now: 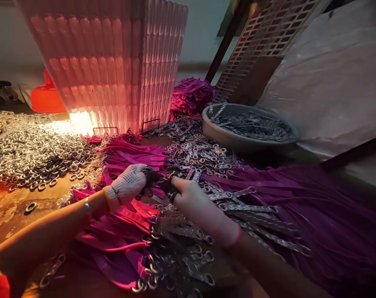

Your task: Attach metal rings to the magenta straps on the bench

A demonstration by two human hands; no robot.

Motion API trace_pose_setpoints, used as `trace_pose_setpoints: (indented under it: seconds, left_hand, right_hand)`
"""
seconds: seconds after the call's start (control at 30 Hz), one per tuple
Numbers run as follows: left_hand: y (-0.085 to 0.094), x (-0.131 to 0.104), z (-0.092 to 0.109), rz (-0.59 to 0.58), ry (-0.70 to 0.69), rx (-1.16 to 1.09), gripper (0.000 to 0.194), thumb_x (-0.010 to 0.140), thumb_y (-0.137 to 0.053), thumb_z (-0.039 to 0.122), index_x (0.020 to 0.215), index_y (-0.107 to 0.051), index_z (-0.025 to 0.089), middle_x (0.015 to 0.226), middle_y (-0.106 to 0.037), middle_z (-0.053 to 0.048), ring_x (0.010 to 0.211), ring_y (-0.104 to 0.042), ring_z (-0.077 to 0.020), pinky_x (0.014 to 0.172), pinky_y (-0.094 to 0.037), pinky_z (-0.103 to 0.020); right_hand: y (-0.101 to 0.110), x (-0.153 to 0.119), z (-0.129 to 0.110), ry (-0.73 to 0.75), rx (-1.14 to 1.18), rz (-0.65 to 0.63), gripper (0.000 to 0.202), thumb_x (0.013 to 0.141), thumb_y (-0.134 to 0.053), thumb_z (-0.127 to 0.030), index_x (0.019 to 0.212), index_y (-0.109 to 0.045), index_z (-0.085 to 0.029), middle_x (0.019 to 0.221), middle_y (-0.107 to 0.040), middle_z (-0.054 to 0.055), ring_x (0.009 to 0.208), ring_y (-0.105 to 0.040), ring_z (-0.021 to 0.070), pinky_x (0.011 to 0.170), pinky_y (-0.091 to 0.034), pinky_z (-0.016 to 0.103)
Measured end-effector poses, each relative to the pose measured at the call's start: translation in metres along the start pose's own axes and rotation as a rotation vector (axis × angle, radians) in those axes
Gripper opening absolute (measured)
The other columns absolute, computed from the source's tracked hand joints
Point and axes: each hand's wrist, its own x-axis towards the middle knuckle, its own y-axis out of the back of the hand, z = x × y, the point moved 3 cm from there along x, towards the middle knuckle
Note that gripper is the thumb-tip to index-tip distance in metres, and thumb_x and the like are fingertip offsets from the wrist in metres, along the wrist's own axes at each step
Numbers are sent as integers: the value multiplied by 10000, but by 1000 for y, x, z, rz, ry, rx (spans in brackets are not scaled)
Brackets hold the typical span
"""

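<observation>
My left hand (133, 182) wears a white dotted glove with dark fingertips, and its fingers are closed. My right hand (197, 203), in a pale glove, is closed too, its dark-covered fingertips almost meeting the left ones. Whatever they pinch between them is too small and dark to make out. Below both hands lie magenta straps (125, 240) with metal rings (152, 269) at their ends. Silvery chain-like pieces (197, 256) are heaped beside those straps, under my right hand. More magenta straps (135, 155) lie just beyond my left hand.
A large pile of metal rings (29, 145) covers the left of the table (10, 219). Ribbed translucent panels (97, 62) stand behind, lit by a glow. A grey basin (228, 138) of metal pieces sits at back right. Purple straps (314, 215) spread rightward. An orange container (46, 99) stands far left.
</observation>
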Motion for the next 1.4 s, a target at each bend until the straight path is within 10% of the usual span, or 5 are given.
trace_pose_setpoints:
  seconds: [0.2, 0.53, 0.8, 1.13, 1.4]
  left_hand:
    - [-28, 43, -28, -126, -122, 666, 85, 685, -631, 79, 676, -689, 141, 514, -544, 19, 513, -522, -112, 480, -315, -182]
    - [-46, 41, -41, -240, -82, 858, 157, 684, -672, 139, 838, -700, 152, 832, -677, -105, 788, -645, -249, 692, -464, -306]
    - [-2, -13, -22, -142, 228, 112, 249, 845, -517, 345, 843, -658, 140, 525, -568, 0, 409, -473, -90, 391, -332, -173]
    - [-12, -37, -42, -88, 479, -569, 257, 694, -687, 362, 691, -549, 146, 539, -485, 50, 348, -354, -22, 316, -225, -132]
    - [-13, -40, -52, -41, 445, -608, 285, 740, -675, 394, 716, -509, 163, 548, -441, 67, 363, -297, -19, 336, -207, -144]
  right_hand:
    - [-3, -11, 52, -180, 335, 361, 232, 786, -429, -284, 770, -634, -176, 644, -584, 8, 600, -442, 156, 557, -348, 256]
    - [-27, -14, 51, -51, 367, 233, 374, 739, -407, -152, 999, -676, -169, 854, -684, 70, 780, -577, 207, 729, -455, 303]
    - [-37, -19, 14, 14, 143, 101, 313, 704, -434, -57, 885, -657, -182, 825, -683, 67, 768, -578, 193, 687, -400, 261]
    - [-37, -18, -19, -7, -90, -25, 254, 744, -462, -65, 890, -645, -161, 890, -699, 82, 771, -593, 182, 649, -301, 285]
    - [-41, -18, -21, -54, -106, -33, 240, 736, -466, -54, 854, -638, -171, 827, -698, 65, 693, -563, 163, 606, -258, 294]
